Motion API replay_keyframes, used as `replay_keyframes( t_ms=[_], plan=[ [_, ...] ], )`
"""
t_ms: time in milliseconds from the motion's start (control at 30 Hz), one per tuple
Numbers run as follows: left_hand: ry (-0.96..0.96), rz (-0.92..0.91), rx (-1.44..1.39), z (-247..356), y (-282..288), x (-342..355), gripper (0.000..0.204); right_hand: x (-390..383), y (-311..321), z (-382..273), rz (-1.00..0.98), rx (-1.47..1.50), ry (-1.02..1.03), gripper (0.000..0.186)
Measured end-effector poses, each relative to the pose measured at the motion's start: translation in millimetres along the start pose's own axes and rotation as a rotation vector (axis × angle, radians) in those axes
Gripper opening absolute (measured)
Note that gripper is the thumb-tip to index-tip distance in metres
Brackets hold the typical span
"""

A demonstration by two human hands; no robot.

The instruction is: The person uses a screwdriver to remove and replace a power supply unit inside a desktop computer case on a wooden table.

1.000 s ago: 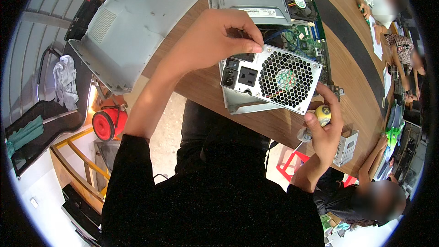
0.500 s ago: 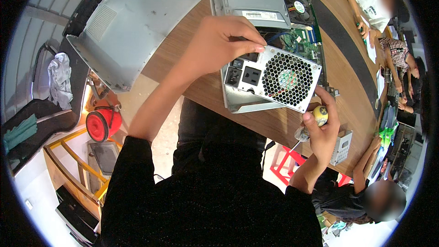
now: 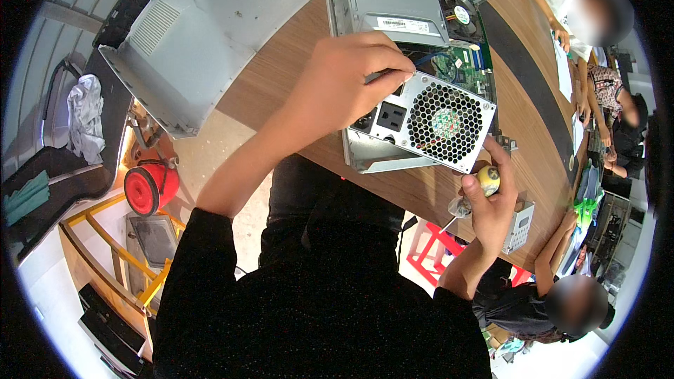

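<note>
A silver power supply unit (image 3: pixel 455 126) sits tilted at the near side of an opened desktop computer case (image 3: pixel 393 22), its honeycomb fan grille and sockets facing me. My left hand (image 3: pixel 344 81) is closed on its upper left edge, thumb and fingers pinched there, covering part of the socket area. Under the lower right corner, my right hand (image 3: pixel 496 203) is wrapped round a screwdriver (image 3: pixel 488 180) with a yellow handle, its shaft pointing down and left. The right fingers also touch the unit's right edge. Behind the unit, a green circuit board (image 3: pixel 467 69) shows.
A grey metal case cover (image 3: pixel 210 28) lies left of the computer on the wooden table (image 3: pixel 277 63). A small perforated metal box (image 3: pixel 519 228) stands right of my right hand. Other people sit along the right side. A red bucket-like container (image 3: pixel 151 188) stands at lower left.
My left hand has shifted slightly right and covers more of the sockets and switch. The power supply unit stays tilted in nearly the same place; my right hand keeps the screwdriver.
</note>
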State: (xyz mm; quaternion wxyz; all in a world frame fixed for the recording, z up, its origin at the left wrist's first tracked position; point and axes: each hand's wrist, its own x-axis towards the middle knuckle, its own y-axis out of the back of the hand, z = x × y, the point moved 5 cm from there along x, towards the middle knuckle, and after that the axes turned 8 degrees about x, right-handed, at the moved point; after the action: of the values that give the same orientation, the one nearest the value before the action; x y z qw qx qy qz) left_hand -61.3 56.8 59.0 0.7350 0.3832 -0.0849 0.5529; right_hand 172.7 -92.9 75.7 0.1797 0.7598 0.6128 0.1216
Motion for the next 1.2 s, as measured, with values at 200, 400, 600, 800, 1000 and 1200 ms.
replay_keyframes(
  t_ms=[200, 400, 600, 800, 1000, 1200],
  plan=[
    [-0.071, 0.044, 0.175, 14, 2, -3, 0.012, 1, 1, 3, -0.014, -0.010, 0.019, 0.058],
    [-0.182, 0.061, 0.264, 16, 1, -9, 0.017, 2, 0, 4, -0.013, 0.006, 0.007, 0.059],
    [-0.279, 0.084, 0.417, 21, -4, -13, 0.024, 2, 0, 4, -0.004, 0.028, 0.001, 0.058],
    [-0.308, 0.119, 0.396, 21, -4, -17, 0.021, 2, 0, 5, -0.007, 0.019, 0.020, 0.057],
    [-0.156, 0.093, 0.060, 3, -3, -5, 0.013, 4, -1, -1, -0.002, -0.023, 0.111, 0.057],
    [0.155, -0.074, -0.314, -12, -8, 0, 0.010, 2, -1, 6, -0.005, 0.033, 0.009, 0.058]
  ],
)
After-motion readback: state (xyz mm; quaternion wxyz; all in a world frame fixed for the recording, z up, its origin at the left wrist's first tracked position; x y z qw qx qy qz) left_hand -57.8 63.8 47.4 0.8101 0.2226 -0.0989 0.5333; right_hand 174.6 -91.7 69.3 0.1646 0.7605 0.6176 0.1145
